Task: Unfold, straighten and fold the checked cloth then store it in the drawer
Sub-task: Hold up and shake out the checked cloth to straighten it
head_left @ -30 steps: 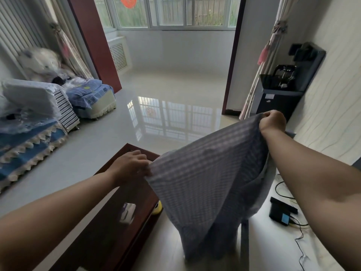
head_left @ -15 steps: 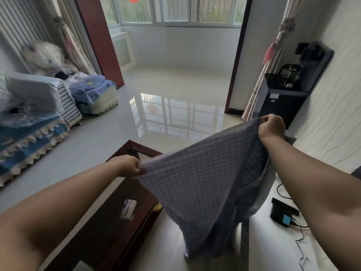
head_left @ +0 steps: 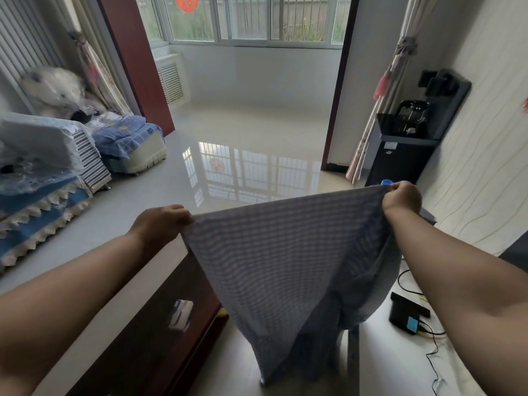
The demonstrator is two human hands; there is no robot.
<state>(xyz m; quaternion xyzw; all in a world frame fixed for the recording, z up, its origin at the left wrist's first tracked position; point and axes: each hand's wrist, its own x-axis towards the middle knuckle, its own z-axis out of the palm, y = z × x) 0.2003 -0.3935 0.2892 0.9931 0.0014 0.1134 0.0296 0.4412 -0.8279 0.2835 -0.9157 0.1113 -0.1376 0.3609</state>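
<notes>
The checked cloth [head_left: 280, 261] hangs in the air in front of the person, stretched by its top edge between both hands. The left hand [head_left: 161, 222] grips the cloth's upper left corner, fingers curled over the edge. The right hand [head_left: 401, 197] grips the upper right corner, held slightly higher and further forward, fingers closed on the fabric. The cloth's lower part narrows to a point just above the pale tiled floor [head_left: 243, 130]. A dark wooden table [head_left: 148, 332] stands below and left of the cloth. A black water dispenser [head_left: 400, 150] stands against the right wall. A small black device [head_left: 407, 315] with cables lies on the floor at right.
</notes>
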